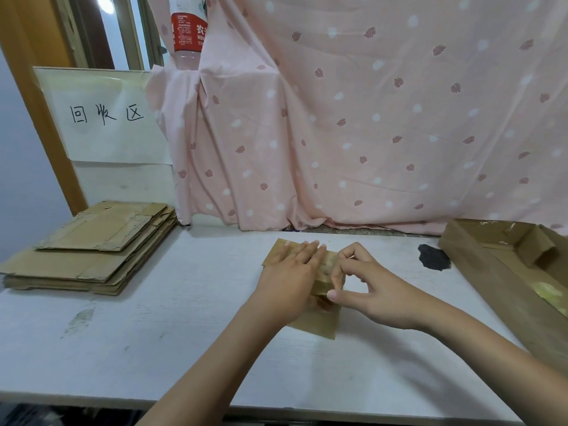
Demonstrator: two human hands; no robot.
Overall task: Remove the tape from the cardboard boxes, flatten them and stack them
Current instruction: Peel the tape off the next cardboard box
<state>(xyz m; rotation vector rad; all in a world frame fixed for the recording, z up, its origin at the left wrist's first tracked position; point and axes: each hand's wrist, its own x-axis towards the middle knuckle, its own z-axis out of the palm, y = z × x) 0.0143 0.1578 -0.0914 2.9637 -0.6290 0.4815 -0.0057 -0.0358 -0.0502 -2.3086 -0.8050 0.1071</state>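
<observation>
On the white table point(153, 342), approx centre, sits the small cardboard box point(319, 325) I'm working on; everything else I place relative to it. My left hand point(292, 281) lies flat on top of it, fingers straight & together, pressing down, fingertips reaching toward the box's far edge. My right hand point(378, 290) is at the box's right side w/ fingers curled: thumb and forefinger pinch at the cardboard near its middle seam. Can't tell whether it's tape or a flap edge between them, too small and hidden by my fingers. Part of the box shows beyond my left fingertips, another part pokes out nearer to me, below the wrists.

Well left of the box: a stack of flattened cardboard point(92, 250), several sheets, smaller ones on top. Behind that stack, a white sign point(107, 118) w/ handwritten characters leans upright. Right of the box, at the table's edge, a bigger open cardboard box point(491, 272) w/ flaps up, yellowish tape bits on its inside. Between the two boxes, a dark patch point(433, 256) on the tabletop. Behind the box hangs a pink patterned cloth point(368, 118); up left of that, a bottle w/ red label point(187, 29).
</observation>
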